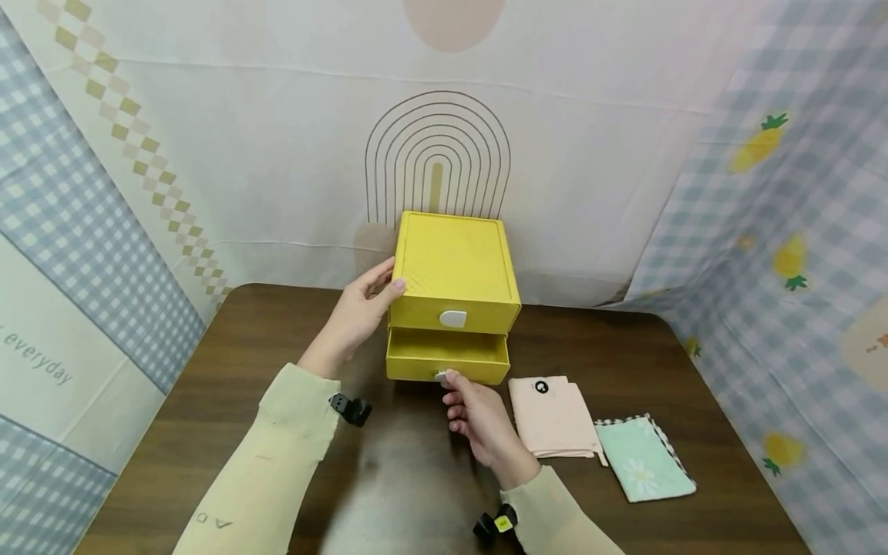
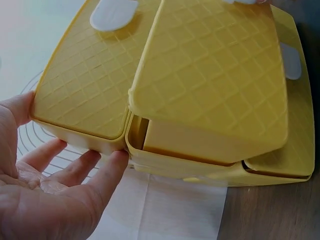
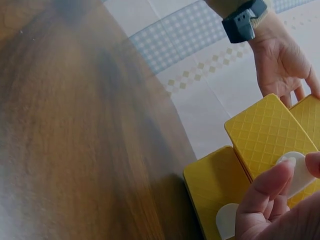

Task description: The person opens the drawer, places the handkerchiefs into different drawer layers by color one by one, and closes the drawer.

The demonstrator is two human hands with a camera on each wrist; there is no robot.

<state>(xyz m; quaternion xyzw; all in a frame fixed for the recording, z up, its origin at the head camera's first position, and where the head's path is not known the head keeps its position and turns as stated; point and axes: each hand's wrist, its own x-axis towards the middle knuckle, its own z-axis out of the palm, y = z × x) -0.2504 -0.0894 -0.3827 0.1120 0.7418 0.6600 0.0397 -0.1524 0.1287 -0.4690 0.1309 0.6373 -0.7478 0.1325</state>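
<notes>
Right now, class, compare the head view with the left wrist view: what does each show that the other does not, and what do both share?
Only the head view shows the right hand pinching the lower drawer's white tab, plus the folded pink cloth and green cloth on the table. Only the left wrist view shows the left hand's open palm and the quilted drawer fronts close up. Both show the left hand against the yellow drawer box.

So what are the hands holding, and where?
The left hand steadies the yellow drawer box by its left side. The right hand pinches the white tab on the front of the bottom drawer, which is pulled out.
</notes>
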